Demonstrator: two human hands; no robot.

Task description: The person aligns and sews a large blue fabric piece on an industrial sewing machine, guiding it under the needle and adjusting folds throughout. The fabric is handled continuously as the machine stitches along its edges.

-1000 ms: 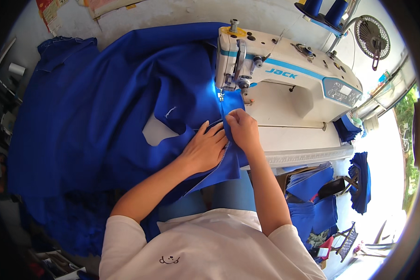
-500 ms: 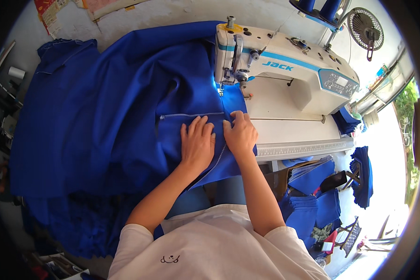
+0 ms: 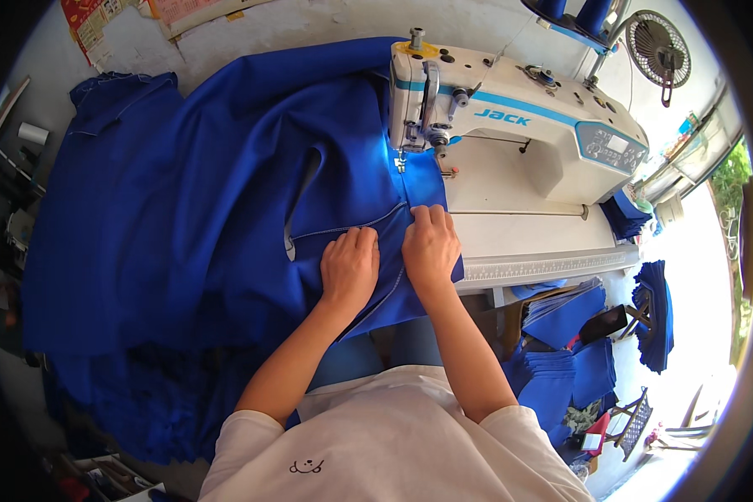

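Note:
A large piece of blue fabric [image 3: 226, 184] spreads over the sewing table and hangs down in front. Its right part lies under the presser foot [image 3: 401, 161] of a white sewing machine [image 3: 510, 117], where a small light shines. My left hand [image 3: 349, 269] has its fingers curled, pinching the fabric just below a pale stitched edge. Near the fabric's right edge, my right hand [image 3: 432, 247] is closed on it, below the presser foot. Between my hands the cloth is slightly drawn up. My fingertips are partly hidden. A dark gap shows left of the stitched edge.
Stacks of cut blue pieces [image 3: 565, 326] lie below the table at the right, with a dark phone-like object [image 3: 603, 323] among them. A ruler strip [image 3: 544, 266] runs along the table's front edge. Blue thread cones [image 3: 590, 18] and a small fan [image 3: 658, 48] stand behind the machine.
My left hand's spread fingers have curled in and gripped the fabric. My right hand's fingers have closed too. The stitched edge now bends upward at the right, and the gap left of it has widened.

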